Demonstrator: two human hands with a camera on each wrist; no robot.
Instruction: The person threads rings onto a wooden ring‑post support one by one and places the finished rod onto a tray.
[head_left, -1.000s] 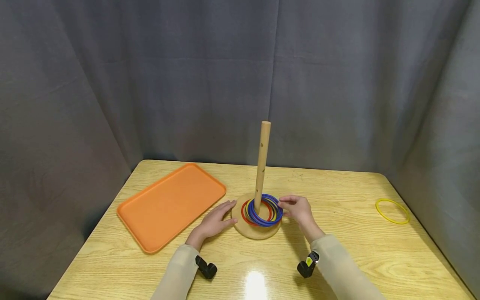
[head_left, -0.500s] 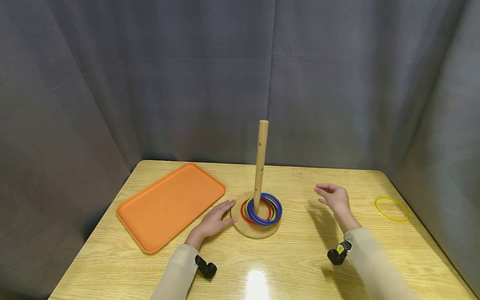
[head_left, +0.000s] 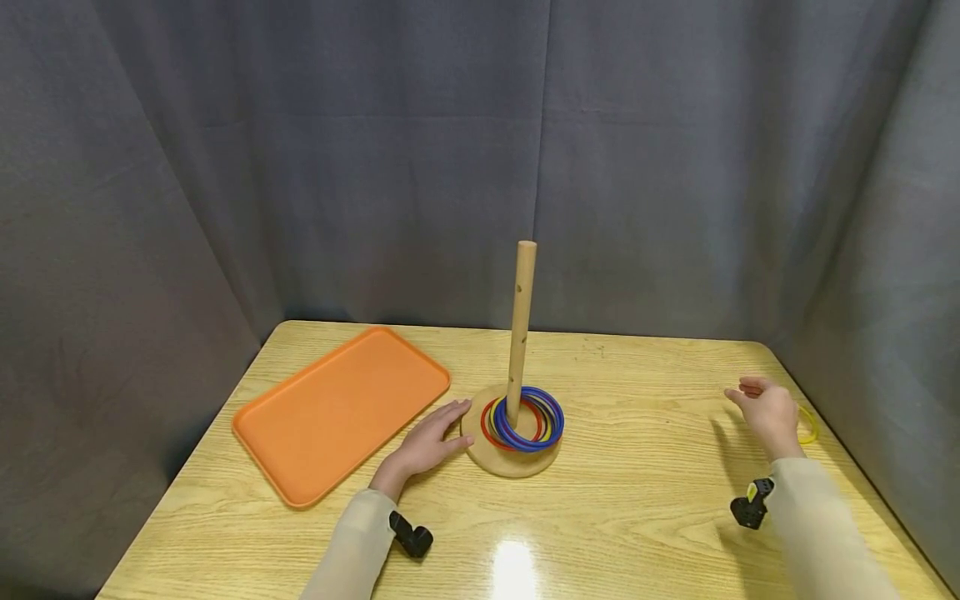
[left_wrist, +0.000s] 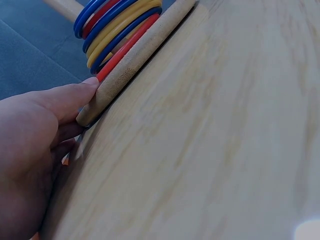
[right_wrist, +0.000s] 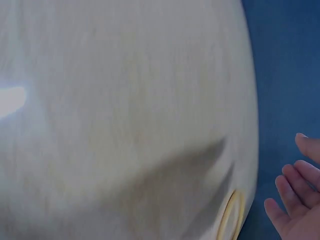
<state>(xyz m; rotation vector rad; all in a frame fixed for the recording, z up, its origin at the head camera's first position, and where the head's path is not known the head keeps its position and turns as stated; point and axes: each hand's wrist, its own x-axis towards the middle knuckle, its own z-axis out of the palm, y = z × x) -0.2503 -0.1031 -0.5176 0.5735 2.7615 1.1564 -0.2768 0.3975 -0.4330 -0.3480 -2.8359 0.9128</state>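
A wooden peg (head_left: 521,333) stands upright on a round wooden base (head_left: 513,467). Around its foot lies a stack of red, yellow and blue rings (head_left: 528,447). My left hand (head_left: 427,440) rests at the base's left edge with fingers and thumb spread. Up close in the left wrist view, the thumb (left_wrist: 75,97) touches the rim beside the lowest red ring (left_wrist: 125,52). Over the table's right side hovers my right hand (head_left: 767,415), fingers relaxed and holding nothing. Just beyond it lies a loose yellow ring (head_left: 808,427), partly hidden by the hand.
An orange tray (head_left: 341,412) lies at an angle on the left of the wooden table (head_left: 637,517). Grey curtains (head_left: 405,167) hang behind the table and along both sides.
My right hand has left the ring stack and travelled right across the table to near the loose yellow ring. The left hand stays at the base.
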